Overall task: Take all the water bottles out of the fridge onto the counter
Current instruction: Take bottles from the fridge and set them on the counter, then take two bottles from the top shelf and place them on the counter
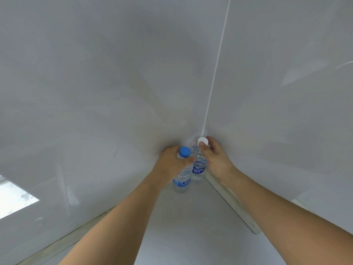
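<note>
Two clear water bottles stand upright side by side in the far corner of the grey counter [191, 217]. The nearer bottle [182, 180] has a blue cap and a blue label; my left hand [172, 161] grips it around the neck just under the cap. The farther bottle [198, 169] has a white cap and a blue Aquafina label; my right hand [215, 155] pinches it at the neck, thumb against the cap. Both bottles touch the counter surface. The fridge is out of view.
Glossy grey wall panels [95, 92] meet in the corner right behind the bottles, with a white seam [215, 69] running up. A pale trim strip [233, 201] edges the counter on the right. A bright window reflection [13, 197] shows at the lower left.
</note>
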A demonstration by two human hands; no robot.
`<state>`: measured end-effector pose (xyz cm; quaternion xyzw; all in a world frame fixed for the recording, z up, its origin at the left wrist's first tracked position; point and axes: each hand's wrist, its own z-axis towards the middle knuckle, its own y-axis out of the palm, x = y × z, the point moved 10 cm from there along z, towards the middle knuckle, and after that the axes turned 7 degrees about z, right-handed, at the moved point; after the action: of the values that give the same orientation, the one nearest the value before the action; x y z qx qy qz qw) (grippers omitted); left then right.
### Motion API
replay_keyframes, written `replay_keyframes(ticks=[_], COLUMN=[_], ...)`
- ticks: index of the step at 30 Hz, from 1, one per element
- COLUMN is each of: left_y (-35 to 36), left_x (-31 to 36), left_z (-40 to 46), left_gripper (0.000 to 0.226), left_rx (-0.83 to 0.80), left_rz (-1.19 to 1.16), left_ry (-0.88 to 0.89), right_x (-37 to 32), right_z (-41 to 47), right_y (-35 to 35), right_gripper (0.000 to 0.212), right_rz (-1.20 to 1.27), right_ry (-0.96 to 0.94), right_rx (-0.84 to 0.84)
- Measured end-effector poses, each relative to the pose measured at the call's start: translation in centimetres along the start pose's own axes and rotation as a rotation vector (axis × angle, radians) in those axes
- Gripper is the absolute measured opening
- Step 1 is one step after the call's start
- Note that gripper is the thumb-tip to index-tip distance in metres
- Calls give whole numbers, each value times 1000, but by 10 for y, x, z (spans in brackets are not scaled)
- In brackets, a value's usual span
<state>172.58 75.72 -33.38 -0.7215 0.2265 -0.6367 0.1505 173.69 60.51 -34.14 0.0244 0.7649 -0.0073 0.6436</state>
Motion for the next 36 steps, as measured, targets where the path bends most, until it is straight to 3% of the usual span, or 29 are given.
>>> replay_keyframes(ticks=[5, 20, 29, 36], left_y=[-20, -36, 45, 132], left_x=[26, 173, 259, 354], left_z=[-8, -141, -202, -279], left_gripper=[46, 46, 47, 47], left_rx=[52, 100, -8, -53], left_rz=[54, 627, 725, 715], left_ry=[-18, 370, 618, 814], right_x=[-26, -135, -171, -204], right_z=[-26, -184, -287, -407], right_y=[-16, -82, -175, -284], right_gripper=[54, 52, 52, 50], right_rz=[-76, -406, -448, -424], right_ry=[-36, -174, -186, -208], right_rx=[109, 227, 378, 599])
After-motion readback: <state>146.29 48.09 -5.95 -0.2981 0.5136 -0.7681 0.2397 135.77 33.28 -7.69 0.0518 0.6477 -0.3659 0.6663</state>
